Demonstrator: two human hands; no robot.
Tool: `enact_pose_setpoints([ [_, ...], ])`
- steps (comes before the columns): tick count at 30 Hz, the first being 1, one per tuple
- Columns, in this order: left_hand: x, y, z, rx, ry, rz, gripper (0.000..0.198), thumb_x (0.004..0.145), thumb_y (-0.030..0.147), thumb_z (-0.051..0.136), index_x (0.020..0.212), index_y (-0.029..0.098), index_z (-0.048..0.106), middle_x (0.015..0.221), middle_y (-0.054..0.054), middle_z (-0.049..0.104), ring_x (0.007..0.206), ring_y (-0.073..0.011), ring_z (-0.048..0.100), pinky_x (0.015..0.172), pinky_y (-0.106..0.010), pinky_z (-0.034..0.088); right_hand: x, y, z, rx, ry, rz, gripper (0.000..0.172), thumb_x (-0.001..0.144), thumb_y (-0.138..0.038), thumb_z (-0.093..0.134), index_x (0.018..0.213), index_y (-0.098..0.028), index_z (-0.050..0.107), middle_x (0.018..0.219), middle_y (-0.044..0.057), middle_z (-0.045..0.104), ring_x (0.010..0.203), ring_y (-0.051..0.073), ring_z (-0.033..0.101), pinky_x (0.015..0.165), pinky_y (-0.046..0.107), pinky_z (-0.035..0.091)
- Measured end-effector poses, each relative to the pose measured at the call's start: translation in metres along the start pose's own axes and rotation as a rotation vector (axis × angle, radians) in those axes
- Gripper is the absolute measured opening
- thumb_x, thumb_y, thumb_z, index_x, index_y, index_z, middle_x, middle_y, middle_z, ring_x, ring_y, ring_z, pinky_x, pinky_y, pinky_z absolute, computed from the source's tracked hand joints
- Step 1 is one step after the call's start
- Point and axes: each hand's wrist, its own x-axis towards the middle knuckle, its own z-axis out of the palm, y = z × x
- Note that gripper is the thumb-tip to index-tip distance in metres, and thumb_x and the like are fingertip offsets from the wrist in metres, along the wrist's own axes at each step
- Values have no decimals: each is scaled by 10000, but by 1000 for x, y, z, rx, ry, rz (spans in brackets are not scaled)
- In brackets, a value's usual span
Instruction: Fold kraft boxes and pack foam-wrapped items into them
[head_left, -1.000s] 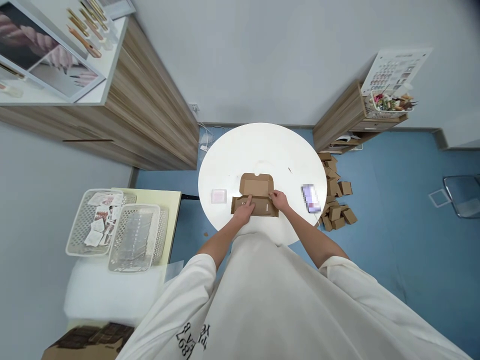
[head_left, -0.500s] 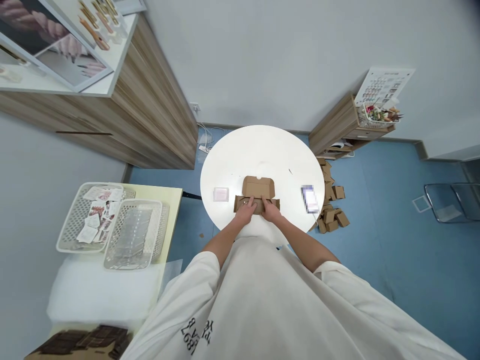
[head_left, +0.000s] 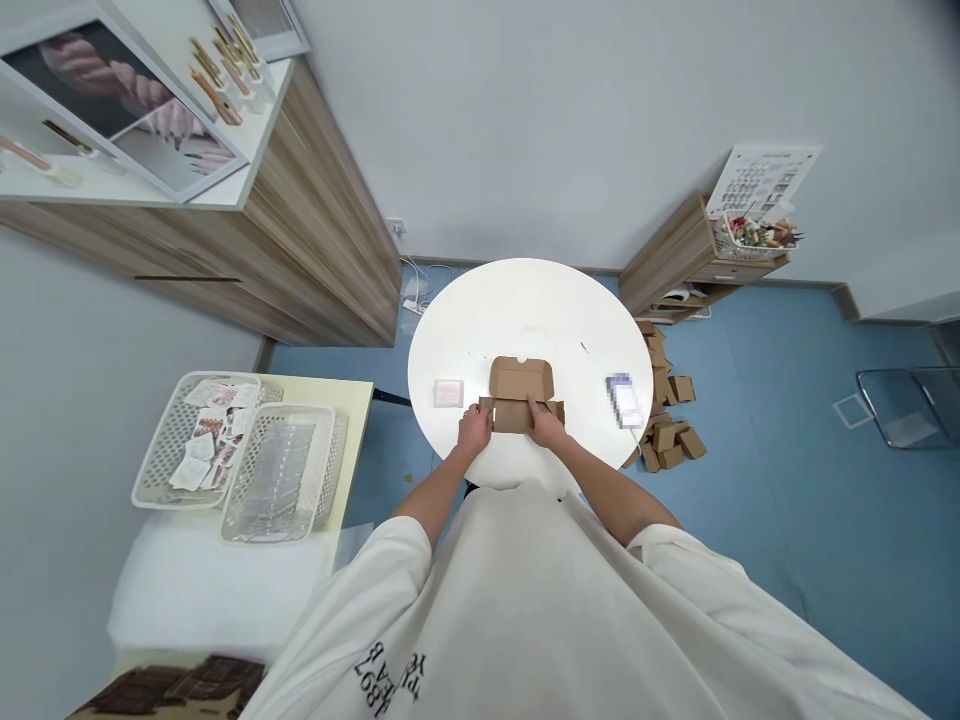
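Note:
A small brown cardboard box [head_left: 511,416] lies partly folded on the white round table, its lid panel [head_left: 521,380] laid back away from me. My left hand [head_left: 475,428] grips the box's left end at the side flap. At the right part of the base, my right hand [head_left: 545,424] holds the front edge, with its thumb reaching inside. To the left of the box lies a flat pinkish clear pack [head_left: 448,393]. A phone-like item [head_left: 624,401], blurred by pixelation, rests near the table's right edge with a white cable.
On the left, a pale side table [head_left: 352,420] bears a basket of printed cards [head_left: 144,480] and a basket of clear pieces [head_left: 330,440]. Several folded cardboard boxes [head_left: 667,440] lie on the floor at right. A wooden cabinet [head_left: 330,200] stands back left.
My left hand has moved from inside the box base out to its left end. My right hand stays on the right part. The view has shifted slightly.

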Motion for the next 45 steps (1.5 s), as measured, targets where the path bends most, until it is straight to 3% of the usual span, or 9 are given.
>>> enact_pose_setpoints([
  [5, -8, 16, 3, -23, 2, 132, 577, 937, 154, 418, 1498, 253, 332, 1377, -141, 506, 1072, -245, 627, 913, -363, 473, 0, 1, 1, 7, 12, -17, 944, 900, -266, 590, 1617, -183, -17, 1248, 177, 626, 1092, 292, 606, 826, 326, 459],
  [9, -20, 25, 10, -22, 33, 230, 777, 921, 243, 502, 1576, 228, 85, 1533, -182, 349, 1237, -286, 556, 997, -392, 441, 0, 1, 0, 2, 17, -27, 949, 894, -258, 584, 1614, -152, -26, 1215, 189, 640, 1089, 300, 610, 841, 339, 459],
  [14, -22, 23, 12, 14, -55, 239, 591, 923, 290, 523, 1473, 208, 326, 1594, -193, 230, 1240, -303, 550, 996, -412, 452, 3, -1, -1, 2, -8, -23, 971, 884, -231, 586, 1610, -132, -52, 1169, 193, 658, 1064, 305, 615, 859, 359, 453],
  [21, -15, 23, 0, 172, -99, 256, 517, 924, 183, 467, 1435, 247, 435, 1349, -152, 480, 1158, -286, 550, 952, -402, 441, 7, 1, 1, -21, -54, -26, 1038, 881, -216, 616, 1596, -137, -133, 1144, 179, 653, 1057, 301, 608, 838, 348, 460],
  [28, -7, 22, 4, 356, -100, 327, 313, 898, 156, 505, 1187, 138, 624, 1187, -182, 570, 1129, -304, 514, 945, -429, 385, 5, 1, 1, -31, -70, -10, 1045, 891, -191, 604, 1590, -180, -173, 1201, 184, 627, 1101, 304, 582, 848, 348, 456],
  [33, 0, 29, 3, 435, -70, 340, 290, 925, 259, 543, 1154, 111, 641, 1175, -211, 588, 1109, -330, 514, 926, -452, 370, 3, 1, 2, -26, -47, -8, 1012, 887, -181, 590, 1601, -177, -127, 1180, 177, 640, 1087, 298, 595, 812, 340, 463],
  [36, 0, 31, 1, 434, 22, 320, 390, 896, 344, 615, 1228, 141, 585, 1389, -213, 492, 1158, -351, 492, 903, -447, 389, 4, 3, 3, -21, -27, -13, 966, 902, -198, 572, 1607, -166, -88, 1152, 173, 652, 1055, 293, 609, 794, 336, 462],
  [40, 2, 33, -3, 407, 54, 381, 560, 855, 294, 667, 1364, 193, 454, 1595, -170, 287, 1183, -330, 505, 893, -411, 413, 6, 4, 4, -7, -5, -22, 901, 927, -228, 545, 1613, -173, -38, 1135, 169, 662, 1023, 288, 620, 792, 341, 460],
  [45, 7, 37, -3, 397, 19, 389, 618, 850, 224, 659, 1404, 196, 386, 1591, -183, 302, 1140, -307, 567, 907, -406, 422, -4, 9, 10, 13, 77, -65, 894, 911, -248, 547, 1616, -170, 4, 1295, 188, 592, 1168, 308, 542, 925, 379, 429],
])
